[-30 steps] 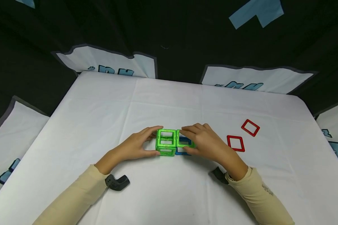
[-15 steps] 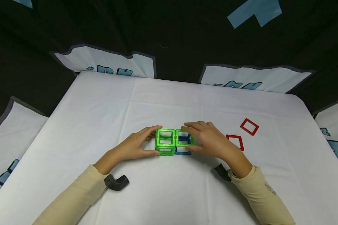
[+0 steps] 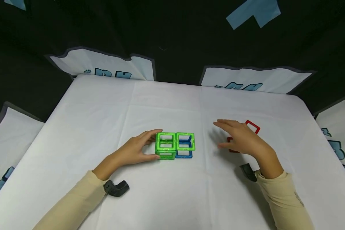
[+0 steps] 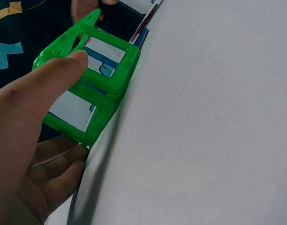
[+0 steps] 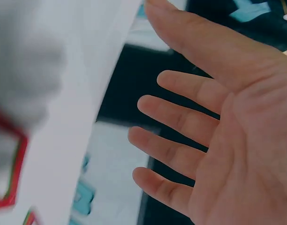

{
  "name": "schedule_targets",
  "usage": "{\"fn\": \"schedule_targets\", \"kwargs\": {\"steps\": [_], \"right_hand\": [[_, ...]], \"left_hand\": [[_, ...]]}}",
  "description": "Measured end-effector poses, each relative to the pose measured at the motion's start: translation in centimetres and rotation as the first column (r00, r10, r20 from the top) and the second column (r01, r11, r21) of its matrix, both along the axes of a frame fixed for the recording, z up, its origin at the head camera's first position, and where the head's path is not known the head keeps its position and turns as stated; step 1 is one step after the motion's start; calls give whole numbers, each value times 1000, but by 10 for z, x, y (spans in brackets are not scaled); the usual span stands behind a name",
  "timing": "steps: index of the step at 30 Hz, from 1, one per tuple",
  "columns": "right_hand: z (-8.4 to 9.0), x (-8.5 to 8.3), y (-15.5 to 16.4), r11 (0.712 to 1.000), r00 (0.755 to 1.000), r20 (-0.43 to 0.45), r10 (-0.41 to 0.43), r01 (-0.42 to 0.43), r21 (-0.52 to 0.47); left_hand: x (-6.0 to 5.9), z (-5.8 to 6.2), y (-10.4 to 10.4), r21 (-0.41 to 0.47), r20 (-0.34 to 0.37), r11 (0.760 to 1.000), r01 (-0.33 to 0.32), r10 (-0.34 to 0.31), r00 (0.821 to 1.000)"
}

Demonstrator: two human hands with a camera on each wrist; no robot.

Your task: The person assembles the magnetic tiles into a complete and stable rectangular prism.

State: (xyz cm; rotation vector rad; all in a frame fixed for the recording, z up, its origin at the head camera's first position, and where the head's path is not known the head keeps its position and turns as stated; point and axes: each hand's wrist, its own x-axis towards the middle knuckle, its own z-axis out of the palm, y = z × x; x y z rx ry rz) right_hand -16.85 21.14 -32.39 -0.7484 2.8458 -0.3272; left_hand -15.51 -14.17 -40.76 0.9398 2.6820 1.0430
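A small block of square magnetic tiles with open middles stands near the table's centre. Its green tiles [image 3: 176, 142] form a cube at left, with one more green square lying level beside it. Blue tiles [image 3: 184, 157] sit beneath that square. My left hand [image 3: 135, 148] holds the cube from the left, thumb on the near side and fingers behind. In the left wrist view the thumb presses a green tile [image 4: 100, 83]. My right hand [image 3: 242, 139] hovers right of the block, fingers spread, palm bare. It partly covers two red square tiles [image 3: 253, 124].
A white cloth covers the table [image 3: 161, 198]. Black curtain [image 3: 178, 38] with white and blue printed panels surrounds its far and side edges. A black wrist device [image 3: 116, 188] sits at the left cuff, and another [image 3: 248, 172] at the right.
My right hand has let go of the block's right side and moved right, over the red tiles. The left hand stays on the green cube. The view has shifted slightly.
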Motion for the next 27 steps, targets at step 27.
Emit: {"fn": "schedule_targets", "kwargs": {"steps": [27], "right_hand": [[-34,5,32,1000,1000,6,4,-4,-18]], "left_hand": [[0,-2,0,27,12,1000,1,-1,1000]]}}
